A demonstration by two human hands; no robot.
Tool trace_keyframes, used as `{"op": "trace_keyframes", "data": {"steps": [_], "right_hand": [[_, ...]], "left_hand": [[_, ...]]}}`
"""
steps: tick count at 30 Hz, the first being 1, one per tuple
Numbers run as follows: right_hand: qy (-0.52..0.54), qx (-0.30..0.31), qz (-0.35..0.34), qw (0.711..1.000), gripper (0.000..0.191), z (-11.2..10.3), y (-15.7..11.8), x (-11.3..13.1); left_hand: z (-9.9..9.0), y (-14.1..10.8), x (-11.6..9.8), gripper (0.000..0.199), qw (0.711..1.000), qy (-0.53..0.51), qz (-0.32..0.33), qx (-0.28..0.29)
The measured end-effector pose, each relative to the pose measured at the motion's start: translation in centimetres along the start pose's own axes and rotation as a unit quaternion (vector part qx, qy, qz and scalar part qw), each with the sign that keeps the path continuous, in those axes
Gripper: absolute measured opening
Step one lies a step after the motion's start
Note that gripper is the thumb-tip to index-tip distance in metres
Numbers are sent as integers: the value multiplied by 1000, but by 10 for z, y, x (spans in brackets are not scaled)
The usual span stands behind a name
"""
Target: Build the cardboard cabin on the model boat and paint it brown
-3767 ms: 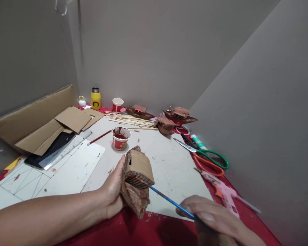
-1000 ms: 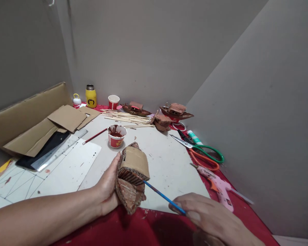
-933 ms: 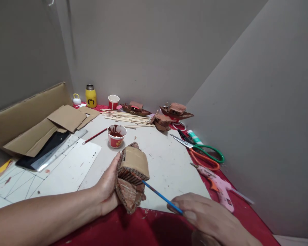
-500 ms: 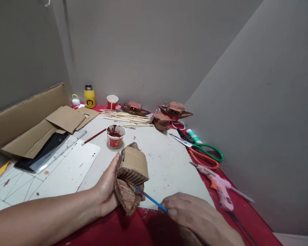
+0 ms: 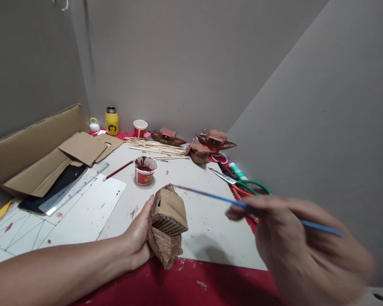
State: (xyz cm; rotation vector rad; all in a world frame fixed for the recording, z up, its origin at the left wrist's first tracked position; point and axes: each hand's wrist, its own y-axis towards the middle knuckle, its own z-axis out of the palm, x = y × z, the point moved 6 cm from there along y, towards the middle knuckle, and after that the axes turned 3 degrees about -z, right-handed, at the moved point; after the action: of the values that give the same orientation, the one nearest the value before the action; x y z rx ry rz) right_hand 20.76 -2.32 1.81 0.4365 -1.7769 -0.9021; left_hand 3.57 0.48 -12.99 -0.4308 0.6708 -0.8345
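Observation:
My left hand is wrapped round a small cardboard model boat near the table's front edge. The boat's hull has reddish-brown paint on it, while its arched roof is bare tan cardboard. My right hand, a little smeared by motion, pinches a thin blue paintbrush in the air to the right of the boat. The brush's tip points left, above the boat's far end and apart from it. Beyond the boat stands a red-and-white paper cup with brown paint inside and on its rim.
Painted model boats and thin wooden sticks lie at the back. Scissors rest at right, partly behind my right hand. Cardboard pieces, a ruler and a pencil lie left. A yellow bottle stands at the back.
My right hand has lifted the paintbrush off the boat and moved up and to the right. The boat in my left hand has shifted slightly right.

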Motion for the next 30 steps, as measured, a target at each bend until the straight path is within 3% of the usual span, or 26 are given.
{"op": "trace_keyframes", "data": {"steps": [3, 6, 10, 14, 18, 25, 30], "right_hand": [[-6, 85, -15, 996, 13, 36, 41, -8], [-15, 207, -1, 978, 22, 83, 68, -32], [-25, 315, -1, 949, 22, 138, 80, -66], [-31, 374, -9, 927, 17, 172, 77, -86], [-29, 381, -5, 924, 19, 178, 76, -92], [-14, 319, 18, 947, 29, 150, 82, -91], [-18, 365, 28, 930, 29, 163, 72, -100]], "left_hand": [[0, 1, 2, 67, 1000, 10, 4, 7], [0, 2, 3, 68, 1000, 9, 6, 15], [-1, 7, 5, 73, 999, 2, 0, 32], [-1, 9, 5, 78, 999, 1, -4, 38], [0, 9, 5, 79, 999, 0, -11, 43], [0, 10, 4, 81, 999, -12, -13, 30], [-1, 10, 5, 79, 999, -28, -13, 20]]}}
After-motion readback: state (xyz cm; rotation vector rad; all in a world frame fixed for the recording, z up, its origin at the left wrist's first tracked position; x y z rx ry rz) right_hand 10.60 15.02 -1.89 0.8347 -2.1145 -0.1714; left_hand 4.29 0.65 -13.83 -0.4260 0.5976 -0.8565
